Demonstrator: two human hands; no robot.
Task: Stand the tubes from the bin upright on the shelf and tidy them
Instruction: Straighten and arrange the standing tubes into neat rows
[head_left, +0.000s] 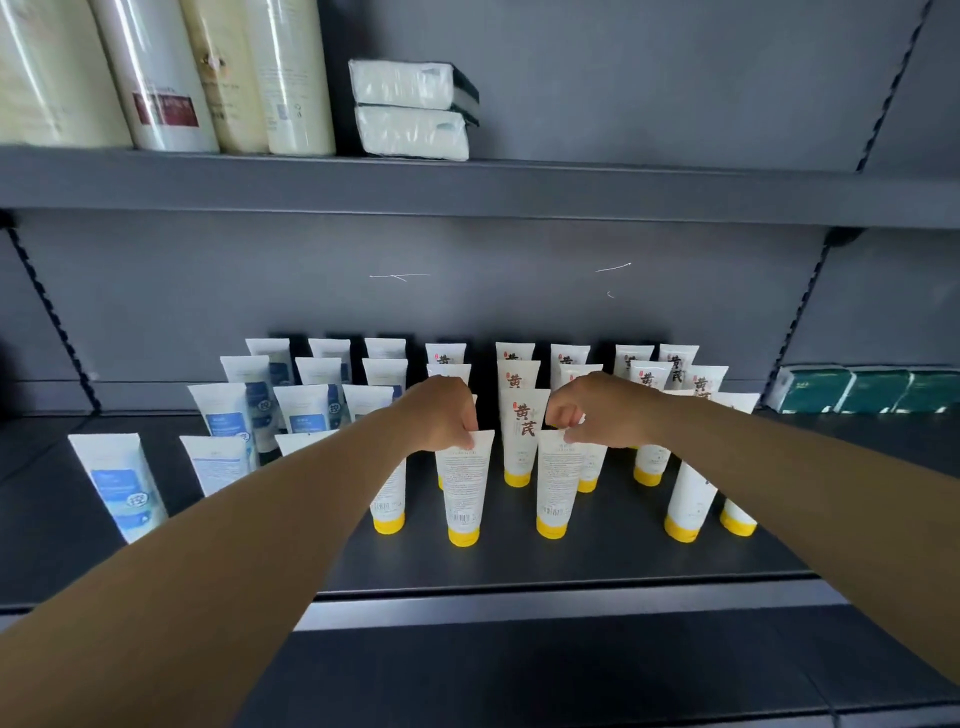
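1. We read 黄芪 on the yellow-capped tubes (524, 436); the blue-labelled tubes (228, 421) show only 控, the rest too blurred to read.
2. Left hand (444, 410) pinches the top of one tube (464, 488); right hand (597, 410) pinches its neighbour (555, 486).
3. Both stand cap-down at the front of the shelf (519, 582); our forearms hide several tubes.

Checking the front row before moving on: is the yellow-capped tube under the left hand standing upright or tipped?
Upright. The white yellow-capped tube stands cap-down on the dark grey shelf, while the left hand pinches its top edge.
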